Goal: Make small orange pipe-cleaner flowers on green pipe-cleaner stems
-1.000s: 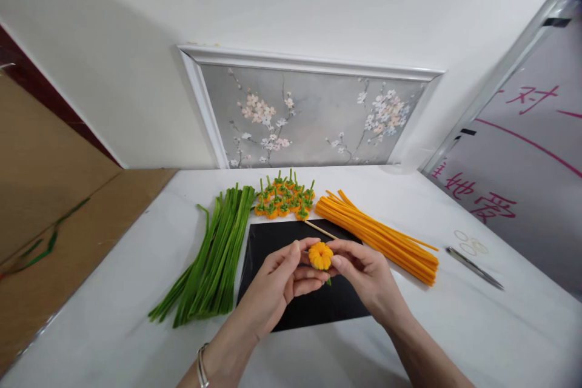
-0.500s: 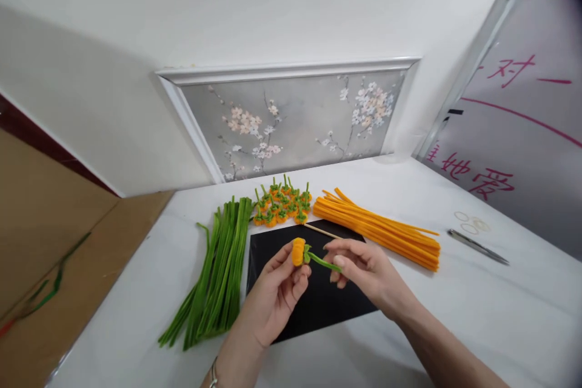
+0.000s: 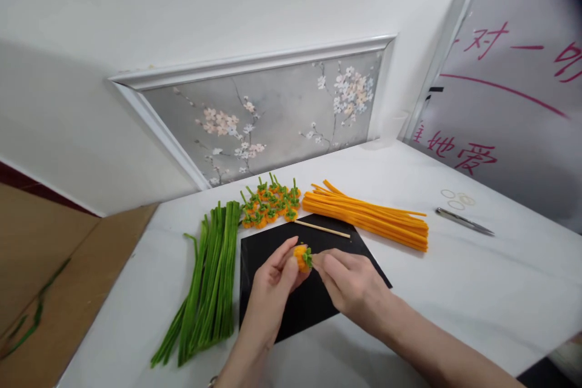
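Note:
Above the black mat point(image 3: 313, 300), my left hand point(image 3: 277, 273) pinches a small orange pumpkin-like piece point(image 3: 301, 259) with green leaves on its right side. The fingers of my right hand point(image 3: 348, 276) are closed on the green stem at that side, and they hide most of it. Beyond my hands, a wooden stick point(image 3: 322, 229) lies across the mat's far part. Several finished orange pieces with green tops point(image 3: 271, 200) stand clustered behind the mat.
Green fuzzy stems point(image 3: 211, 285) lie in a bundle at the left, and orange fuzzy stems point(image 3: 368, 215) at the right. Tweezers point(image 3: 464, 221) and several clear rings point(image 3: 454, 199) are farther right. Brown cardboard point(image 3: 109, 267) borders the table's left side.
My right hand has closed around the green stem, whose free end showed before. The orange piece has turned in my left hand. The whole view has shifted slightly.

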The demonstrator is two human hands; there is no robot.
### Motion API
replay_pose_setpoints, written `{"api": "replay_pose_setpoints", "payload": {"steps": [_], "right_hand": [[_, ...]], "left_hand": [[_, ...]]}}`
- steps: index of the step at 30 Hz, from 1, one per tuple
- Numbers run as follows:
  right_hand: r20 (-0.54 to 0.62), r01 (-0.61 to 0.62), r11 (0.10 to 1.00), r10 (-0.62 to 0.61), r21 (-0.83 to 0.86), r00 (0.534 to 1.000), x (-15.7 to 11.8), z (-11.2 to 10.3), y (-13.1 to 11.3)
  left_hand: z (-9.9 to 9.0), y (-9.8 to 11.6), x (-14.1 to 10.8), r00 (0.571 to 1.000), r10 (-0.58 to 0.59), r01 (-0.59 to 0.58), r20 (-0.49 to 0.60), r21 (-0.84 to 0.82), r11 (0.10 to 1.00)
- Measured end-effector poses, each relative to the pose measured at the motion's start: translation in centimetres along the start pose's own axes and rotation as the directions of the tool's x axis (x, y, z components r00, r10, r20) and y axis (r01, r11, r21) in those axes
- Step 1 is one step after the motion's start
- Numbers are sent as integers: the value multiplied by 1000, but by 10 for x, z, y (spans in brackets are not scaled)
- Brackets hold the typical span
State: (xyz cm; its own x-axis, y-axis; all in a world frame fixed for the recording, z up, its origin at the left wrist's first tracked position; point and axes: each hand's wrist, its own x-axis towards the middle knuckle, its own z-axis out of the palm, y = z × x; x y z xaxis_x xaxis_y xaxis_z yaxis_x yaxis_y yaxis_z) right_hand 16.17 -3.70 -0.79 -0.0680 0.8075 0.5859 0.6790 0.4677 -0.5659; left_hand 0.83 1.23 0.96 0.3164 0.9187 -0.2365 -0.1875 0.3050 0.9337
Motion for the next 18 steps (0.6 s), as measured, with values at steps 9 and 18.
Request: {"api": "replay_pose_setpoints", "payload": {"steps": [9, 18], "right_hand": [[78, -11, 990, 0, 142, 997, 2, -2, 5], [-10, 23, 991, -21, 129, 1000, 8, -7, 14]], "left_hand": [[-4, -5, -1, 992, 59, -86, 116, 244, 966], [-3, -9, 1, 994, -24, 4, 102, 186, 982]]}}
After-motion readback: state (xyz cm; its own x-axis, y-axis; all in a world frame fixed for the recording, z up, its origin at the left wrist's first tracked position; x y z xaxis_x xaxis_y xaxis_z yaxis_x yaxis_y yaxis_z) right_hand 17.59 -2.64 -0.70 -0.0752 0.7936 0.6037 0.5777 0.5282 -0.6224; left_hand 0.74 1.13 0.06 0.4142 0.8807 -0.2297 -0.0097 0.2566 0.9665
